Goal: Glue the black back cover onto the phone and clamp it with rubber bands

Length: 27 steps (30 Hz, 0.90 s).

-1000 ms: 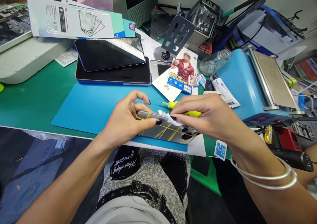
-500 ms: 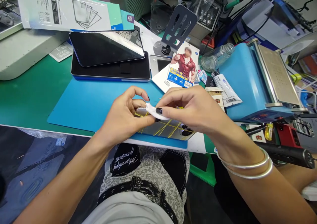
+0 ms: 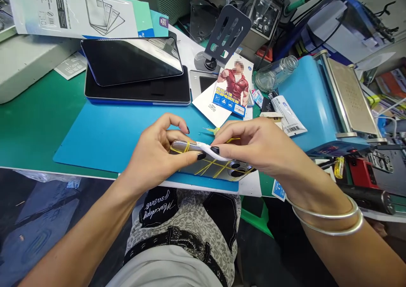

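Observation:
A smartphone with yellow rubber bands stretched around it is tilted up on its edge, its camera lenses towards the right. My left hand grips its left part, thumb on the back and fingers behind. Between thumb and fingers, my right hand pinches a folded white wipe, which lies along the phone's upper edge. Beyond my right fingertips lies a small yellow item with a thin tip, partly hidden. Under the phone is a blue mat.
Two large dark-screened devices lie stacked at the back left. A printed card, a phone stand, a glass jar and a white tube stand or lie behind my hands. A blue machine occupies the right.
The wipe has come down flatter onto the phone's upper edge, its left end no longer raised. My right hand has shifted slightly right; my left hand still grips the phone.

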Each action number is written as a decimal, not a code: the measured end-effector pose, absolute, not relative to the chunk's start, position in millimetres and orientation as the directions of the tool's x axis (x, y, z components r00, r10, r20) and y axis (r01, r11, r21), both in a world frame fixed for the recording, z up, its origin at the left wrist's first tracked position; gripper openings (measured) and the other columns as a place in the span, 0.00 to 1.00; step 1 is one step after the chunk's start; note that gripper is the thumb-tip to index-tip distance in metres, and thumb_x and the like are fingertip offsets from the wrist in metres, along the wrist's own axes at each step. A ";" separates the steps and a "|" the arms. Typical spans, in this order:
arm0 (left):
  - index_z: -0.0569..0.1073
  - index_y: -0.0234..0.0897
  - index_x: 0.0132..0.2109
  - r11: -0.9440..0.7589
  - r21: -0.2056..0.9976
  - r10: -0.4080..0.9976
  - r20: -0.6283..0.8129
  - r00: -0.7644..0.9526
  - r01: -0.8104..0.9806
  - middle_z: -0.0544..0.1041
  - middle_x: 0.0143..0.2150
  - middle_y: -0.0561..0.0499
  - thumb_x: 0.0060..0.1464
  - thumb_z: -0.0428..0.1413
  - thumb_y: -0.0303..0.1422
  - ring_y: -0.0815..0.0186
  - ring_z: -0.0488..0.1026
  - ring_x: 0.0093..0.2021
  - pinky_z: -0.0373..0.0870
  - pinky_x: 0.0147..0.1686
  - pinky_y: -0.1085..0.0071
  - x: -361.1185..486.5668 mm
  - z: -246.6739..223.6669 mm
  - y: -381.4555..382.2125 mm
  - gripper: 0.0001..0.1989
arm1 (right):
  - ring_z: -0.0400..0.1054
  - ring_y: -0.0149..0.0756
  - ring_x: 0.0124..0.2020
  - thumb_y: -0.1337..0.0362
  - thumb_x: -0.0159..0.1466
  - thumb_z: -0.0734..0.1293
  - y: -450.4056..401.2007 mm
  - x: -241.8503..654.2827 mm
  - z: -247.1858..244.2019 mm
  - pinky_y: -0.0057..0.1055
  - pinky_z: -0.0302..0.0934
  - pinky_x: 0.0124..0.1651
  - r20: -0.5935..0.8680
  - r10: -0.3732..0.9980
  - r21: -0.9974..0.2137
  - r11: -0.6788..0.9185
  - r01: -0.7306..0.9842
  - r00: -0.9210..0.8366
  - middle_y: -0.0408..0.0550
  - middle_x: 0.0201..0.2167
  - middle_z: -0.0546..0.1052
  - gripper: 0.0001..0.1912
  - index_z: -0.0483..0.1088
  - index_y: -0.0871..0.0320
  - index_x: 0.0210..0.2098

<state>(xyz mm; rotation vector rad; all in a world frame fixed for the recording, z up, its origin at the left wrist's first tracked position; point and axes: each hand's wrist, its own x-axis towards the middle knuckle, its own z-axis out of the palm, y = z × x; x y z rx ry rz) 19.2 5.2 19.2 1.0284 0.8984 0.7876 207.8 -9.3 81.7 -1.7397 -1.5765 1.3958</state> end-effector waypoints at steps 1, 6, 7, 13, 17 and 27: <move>0.65 0.39 0.37 0.318 0.940 0.878 -0.242 0.414 -0.126 0.80 0.26 0.55 0.37 0.68 0.24 0.70 0.74 0.23 0.67 0.21 0.79 19.5 19.6 5.0 0.22 | 0.69 0.29 0.26 0.69 0.54 0.70 -7.9 203.5 81.6 0.24 0.60 0.25 -0.387 0.912 -0.822 -0.275 0.498 -0.135 0.44 0.26 0.78 0.02 0.77 0.60 0.26; 0.66 0.39 0.36 0.302 0.945 0.893 -0.235 0.383 -0.126 0.79 0.25 0.57 0.35 0.69 0.23 0.73 0.72 0.22 0.65 0.20 0.82 20.1 20.2 4.5 0.23 | 0.63 0.24 0.21 0.71 0.53 0.69 -3.8 198.0 84.1 0.22 0.55 0.23 -0.386 0.911 -0.826 -0.271 0.495 -0.147 0.40 0.20 0.73 0.04 0.74 0.61 0.23; 0.66 0.39 0.37 0.304 0.945 0.893 -0.237 0.383 -0.123 0.80 0.27 0.56 0.35 0.69 0.24 0.72 0.73 0.22 0.66 0.20 0.81 19.8 20.0 4.5 0.23 | 0.63 0.24 0.21 0.71 0.53 0.69 -4.4 200.9 85.5 0.23 0.55 0.22 -0.412 0.900 -0.814 -0.294 0.500 -0.142 0.39 0.20 0.73 0.03 0.74 0.61 0.23; 0.67 0.39 0.37 0.293 0.949 0.886 -0.226 0.405 -0.112 0.80 0.27 0.56 0.35 0.71 0.26 0.71 0.74 0.23 0.67 0.22 0.80 18.0 19.3 4.4 0.24 | 0.61 0.23 0.19 0.72 0.53 0.70 -4.1 200.4 89.8 0.23 0.52 0.21 -0.412 0.901 -0.792 -0.280 0.543 -0.136 0.39 0.19 0.72 0.04 0.74 0.62 0.22; 0.67 0.39 0.38 0.259 0.959 0.909 -0.202 0.366 -0.115 0.80 0.27 0.57 0.35 0.70 0.26 0.72 0.73 0.23 0.65 0.21 0.81 18.4 18.7 3.5 0.24 | 0.61 0.22 0.19 0.72 0.54 0.69 -5.0 200.2 89.3 0.23 0.52 0.21 -0.388 0.907 -0.801 -0.245 0.547 -0.162 0.39 0.18 0.72 0.04 0.74 0.62 0.23; 0.68 0.38 0.38 0.197 0.976 0.923 -0.155 0.352 -0.087 0.78 0.27 0.57 0.37 0.69 0.27 0.71 0.75 0.25 0.69 0.24 0.79 19.7 14.6 3.3 0.22 | 0.68 0.26 0.25 0.75 0.55 0.70 -0.6 182.1 85.9 0.24 0.59 0.29 0.030 0.983 -0.828 0.125 0.547 -0.179 0.40 0.21 0.75 0.07 0.75 0.61 0.23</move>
